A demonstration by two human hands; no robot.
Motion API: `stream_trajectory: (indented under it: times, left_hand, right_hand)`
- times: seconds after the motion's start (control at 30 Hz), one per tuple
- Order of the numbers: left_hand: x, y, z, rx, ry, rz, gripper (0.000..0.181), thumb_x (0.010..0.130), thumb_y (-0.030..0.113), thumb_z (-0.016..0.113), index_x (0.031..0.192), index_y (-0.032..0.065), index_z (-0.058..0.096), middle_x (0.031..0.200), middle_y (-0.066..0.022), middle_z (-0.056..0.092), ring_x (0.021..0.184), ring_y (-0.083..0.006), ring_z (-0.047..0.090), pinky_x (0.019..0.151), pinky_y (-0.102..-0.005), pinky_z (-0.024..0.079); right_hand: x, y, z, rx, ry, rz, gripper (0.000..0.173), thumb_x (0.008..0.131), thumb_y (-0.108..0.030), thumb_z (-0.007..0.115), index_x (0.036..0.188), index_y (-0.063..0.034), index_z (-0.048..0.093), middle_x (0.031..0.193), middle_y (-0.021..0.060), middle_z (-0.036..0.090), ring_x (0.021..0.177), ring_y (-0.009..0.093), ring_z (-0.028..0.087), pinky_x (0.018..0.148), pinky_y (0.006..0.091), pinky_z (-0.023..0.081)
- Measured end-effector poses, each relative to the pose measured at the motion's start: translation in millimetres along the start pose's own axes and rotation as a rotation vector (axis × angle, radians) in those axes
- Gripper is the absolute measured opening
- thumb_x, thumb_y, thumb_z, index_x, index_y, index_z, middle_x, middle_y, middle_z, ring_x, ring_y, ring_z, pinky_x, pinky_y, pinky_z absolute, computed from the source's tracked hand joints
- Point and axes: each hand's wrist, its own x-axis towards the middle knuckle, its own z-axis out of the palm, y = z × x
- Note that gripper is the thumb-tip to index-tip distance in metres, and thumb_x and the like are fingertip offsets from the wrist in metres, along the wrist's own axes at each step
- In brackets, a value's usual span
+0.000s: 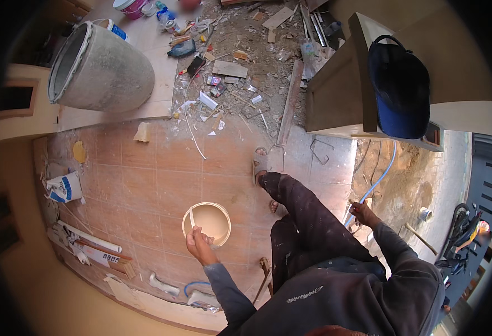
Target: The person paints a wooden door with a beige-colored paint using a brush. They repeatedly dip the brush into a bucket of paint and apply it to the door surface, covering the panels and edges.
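Observation:
My left hand (pixel 199 245) grips the pale strap-like handle (pixel 192 216) of a round bucket (pixel 218 229). Cream-coloured material, perhaps paint, shows inside the bucket, above the reddish tiled floor (pixel 178 180). My right hand (pixel 365 215) is out to the side, fingers curled, near a blue hose (pixel 380 178) that runs over bare earth beyond the tiles. Something small and light seems to stick out at its fingertips, too small to name. A sandal (pixel 260 164) is on one foot; the other foot is partly hidden by dark trousers.
A large grey cylindrical container (pixel 111 69) stands on a raised pale slab at upper left. Rubble (pixel 246 101) with boards and litter covers the ground ahead. A blue cap (pixel 401 96) rests on a pillar-like ledge (pixel 338 92). Boxes and pipes (pixel 99 239) lie along the left wall.

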Motion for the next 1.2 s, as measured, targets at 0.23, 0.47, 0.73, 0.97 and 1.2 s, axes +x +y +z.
stream_trajectory:
  times: [0.23, 0.47, 0.73, 0.97, 1.2]
  left_hand:
    - [94.6, 120.3, 102.7, 0.196, -0.121, -0.011, 0.021, 0.102, 0.022, 0.06, 0.096, 0.0025, 0.059, 0.064, 0.0036, 0.046, 0.054, -0.0057, 0.042, 0.049, -0.0239, 0.036]
    - [158.7, 235.0, 300.3, 0.188, -0.416, 0.112, 0.022, 0.105, 0.019, 0.059, 0.117, 0.0012, 0.063, 0.067, 0.0054, 0.047, 0.058, -0.0041, 0.043, 0.052, -0.0227, 0.036]
    - [176.5, 372.0, 493.7, 0.451, -0.863, 0.309, 0.037, 0.107, 0.036, 0.059, 0.101, 0.0022, 0.074, 0.067, 0.0044, 0.051, 0.059, -0.0049, 0.043, 0.056, -0.0234, 0.035]
    - [187.2, 410.6, 669.0, 0.633, -1.157, 0.221, 0.05, 0.105, 0.048, 0.059, 0.098, 0.0007, 0.074, 0.066, 0.0053, 0.049, 0.059, -0.0047, 0.041, 0.055, -0.0236, 0.033]
    - [220.1, 372.3, 805.8, 0.883, -1.394, 0.094, 0.042, 0.101, 0.039, 0.07, 0.09, -0.001, 0.075, 0.075, 0.0015, 0.063, 0.067, -0.0048, 0.049, 0.059, -0.023, 0.038]
  right_hand:
    - [79.0, -86.2, 5.1, 0.177, 0.13, 0.116, 0.043, 0.102, -0.042, 0.06, 0.123, -0.0052, 0.064, 0.094, 0.0182, 0.073, 0.075, 0.03, 0.072, 0.067, 0.0439, 0.057]
    - [148.3, -270.7, -66.3, 0.133, 0.369, -0.163, 0.046, 0.103, -0.047, 0.055, 0.123, -0.006, 0.063, 0.108, 0.0248, 0.063, 0.104, 0.044, 0.063, 0.091, 0.0502, 0.05]
    - [158.5, -531.2, -239.9, 0.417, 0.79, -0.671, 0.031, 0.099, -0.02, 0.067, 0.129, -0.0122, 0.063, 0.104, 0.0155, 0.057, 0.098, 0.036, 0.063, 0.082, 0.044, 0.051]
    - [222.5, -636.8, -349.3, 0.285, 1.139, -0.901, 0.041, 0.086, -0.013, 0.077, 0.124, -0.0159, 0.063, 0.102, 0.0094, 0.053, 0.093, 0.03, 0.062, 0.071, 0.0434, 0.056]
    - [276.4, -652.3, -404.1, 0.196, 1.028, -0.583, 0.045, 0.079, -0.004, 0.07, 0.121, -0.019, 0.067, 0.108, 0.0062, 0.054, 0.103, 0.027, 0.061, 0.078, 0.0399, 0.056]
